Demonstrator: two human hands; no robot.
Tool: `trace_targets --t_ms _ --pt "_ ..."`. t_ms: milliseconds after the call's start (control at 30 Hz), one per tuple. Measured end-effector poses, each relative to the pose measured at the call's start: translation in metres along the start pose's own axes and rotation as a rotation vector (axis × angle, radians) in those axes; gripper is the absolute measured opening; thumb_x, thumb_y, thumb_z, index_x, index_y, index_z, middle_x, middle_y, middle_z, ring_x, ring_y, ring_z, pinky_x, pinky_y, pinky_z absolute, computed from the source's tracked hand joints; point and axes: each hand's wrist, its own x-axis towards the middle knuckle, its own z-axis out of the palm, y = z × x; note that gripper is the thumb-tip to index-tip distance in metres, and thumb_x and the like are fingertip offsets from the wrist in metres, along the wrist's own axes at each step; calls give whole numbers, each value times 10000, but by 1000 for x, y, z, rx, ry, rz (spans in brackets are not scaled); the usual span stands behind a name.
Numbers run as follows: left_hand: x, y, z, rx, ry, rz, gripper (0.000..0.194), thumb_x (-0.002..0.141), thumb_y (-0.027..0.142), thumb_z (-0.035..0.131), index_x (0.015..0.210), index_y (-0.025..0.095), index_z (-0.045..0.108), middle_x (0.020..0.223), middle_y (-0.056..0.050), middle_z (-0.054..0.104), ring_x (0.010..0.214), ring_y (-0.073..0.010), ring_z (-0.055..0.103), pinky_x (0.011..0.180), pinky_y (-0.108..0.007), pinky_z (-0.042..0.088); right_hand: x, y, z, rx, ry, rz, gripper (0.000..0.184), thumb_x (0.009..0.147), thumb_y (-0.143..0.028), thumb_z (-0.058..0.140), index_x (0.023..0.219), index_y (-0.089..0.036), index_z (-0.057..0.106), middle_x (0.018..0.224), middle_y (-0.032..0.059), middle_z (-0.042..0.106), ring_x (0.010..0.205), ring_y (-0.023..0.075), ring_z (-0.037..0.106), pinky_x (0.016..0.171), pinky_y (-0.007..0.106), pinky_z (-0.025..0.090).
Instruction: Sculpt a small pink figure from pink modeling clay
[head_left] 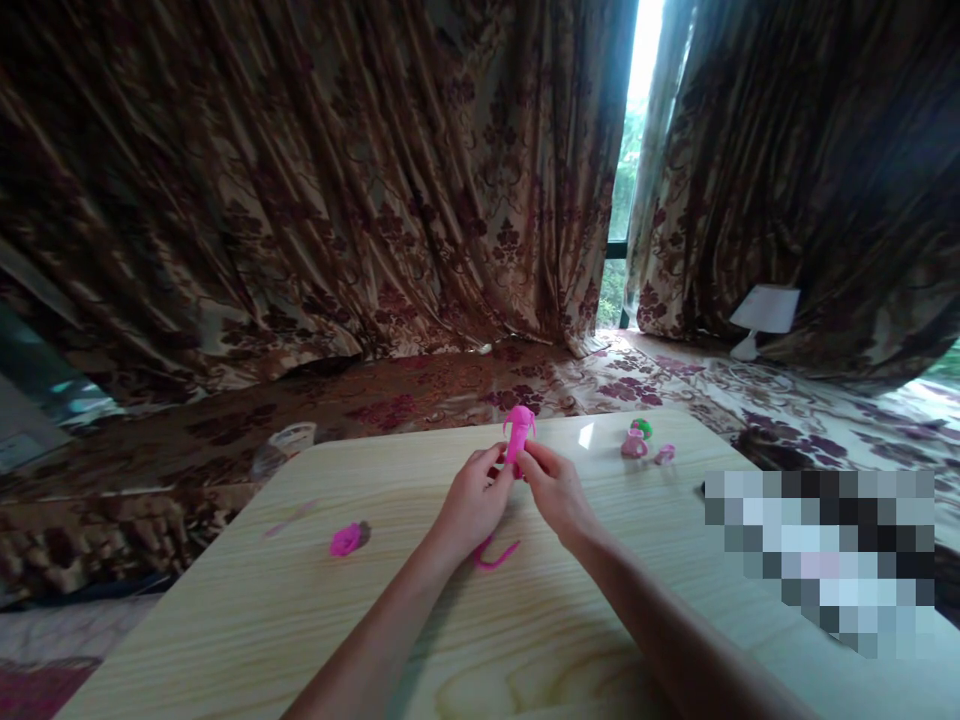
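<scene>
Between the fingertips of my left hand [478, 492] and my right hand [555, 487] stands a bright pink figure [519, 430], probably of modelling clay. It has a rounded top with thin strands hanging at its sides and a narrow upright body. Both hands are closed on its lower part, above the table. Below them on the wood lies a thin, curved pink strip [495, 562], partly hidden by my left wrist. A crumpled pink lump [346, 540] rests to the left of my left hand.
On the wooden table [247, 620], a pink cup-like piece [634, 444], a green piece [641, 428] and a small pink ring-like piece [665, 455] sit at the back right. A thin pale stick [291, 519] lies left. Beyond are a white lamp [765, 310] and patterned curtains [450, 180].
</scene>
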Motion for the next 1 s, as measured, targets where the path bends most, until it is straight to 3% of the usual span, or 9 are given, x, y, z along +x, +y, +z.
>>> trace_targets --t_ms 133,267,433,600,767,1000 --pt "-5 9 12 -548 -64 -207 320 810 339 499 1095 229 593 1076 -51 635 938 -161 590 829 -292 445 2 1 -5 -71 79 -46 249 825 -291 478 933 -182 674 863 35 628 788 158 588 649 238 479" --pt "-7 16 31 -874 4 -302 329 778 295 550 1099 228 584 1086 -54 639 935 -162 610 823 -284 463 3 2 -7 -169 164 -135 204 797 -224 529 921 -201 690 968 62 591 908 174 561 767 272 477" --pt "-6 24 45 -977 95 -273 380 773 328 592 1142 240 560 1114 -39 635 1006 -173 595 900 -287 436 0 -3 -6 -212 164 -245 317 834 -130 429 1066 -210 629 1054 67 595 992 175 539 897 321 435" --pt "-3 23 42 -1050 184 -244 348 771 336 608 1102 233 590 1117 -33 639 1093 -173 553 981 -272 377 -12 -2 2 -327 67 -325 430 863 -119 345 1272 -180 463 1192 97 561 1119 188 499 987 381 389" --pt "-2 20 32 -1171 146 -297 302 791 314 583 1064 189 609 1079 -45 653 1053 -166 575 967 -279 394 -14 -1 10 -579 -25 -348 580 796 -47 319 1373 -96 314 1376 147 400 1310 220 303 1081 457 264" --pt "-7 24 9 -1317 91 -288 269 825 308 474 992 158 623 1006 -51 665 1001 -189 593 950 -317 413 -11 -17 23 -725 -181 -322 645 751 -42 349 1385 11 239 1438 198 277 1344 241 224 1094 442 247"
